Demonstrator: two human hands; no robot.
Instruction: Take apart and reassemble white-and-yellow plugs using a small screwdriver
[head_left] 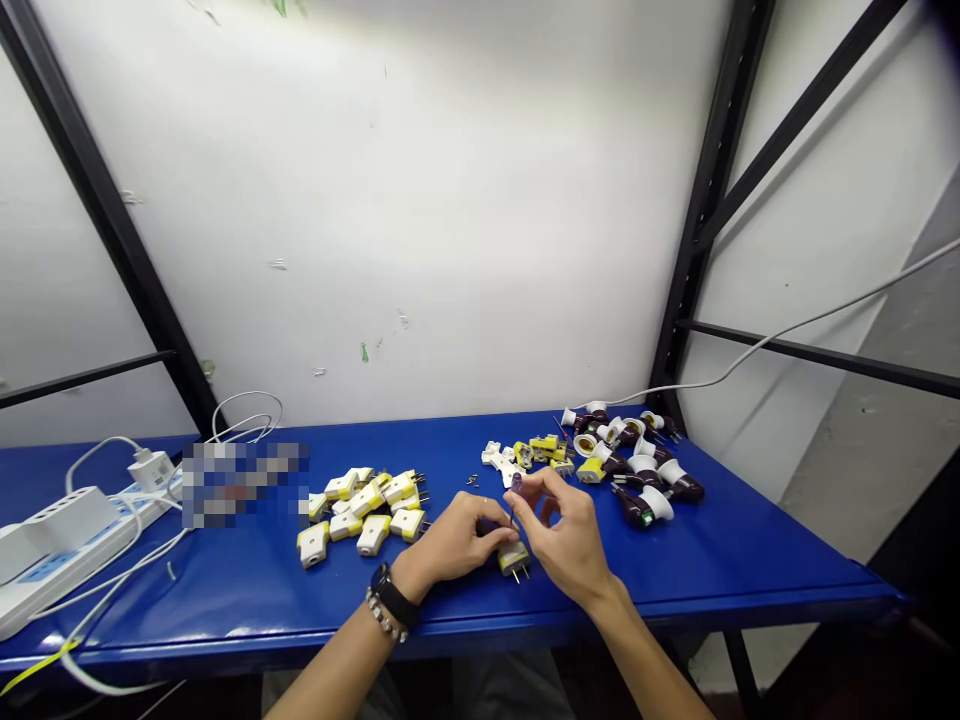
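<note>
The left hand (450, 540) clasps a yellow-and-white plug (514, 560) from its left side, wrist low, the plug lying near the front edge of the blue table (750, 560) with its prongs toward the person; just right of it, the right hand (561, 530) pinches a purple-handled small screwdriver (516, 484) nearly upright, its shaft reaching down to the plug, forearm angling in from the right

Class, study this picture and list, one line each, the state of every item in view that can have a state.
Left hand: gripping a yellow-and-white plug, prongs toward the person.
Right hand: pinching a small screwdriver, shaft pointing down at the plug.
Other plugs: lying loose in a group.
Dark lamp holders: piled loosely on the blue table.
White power strip: lying flat, cables running from it.
</note>
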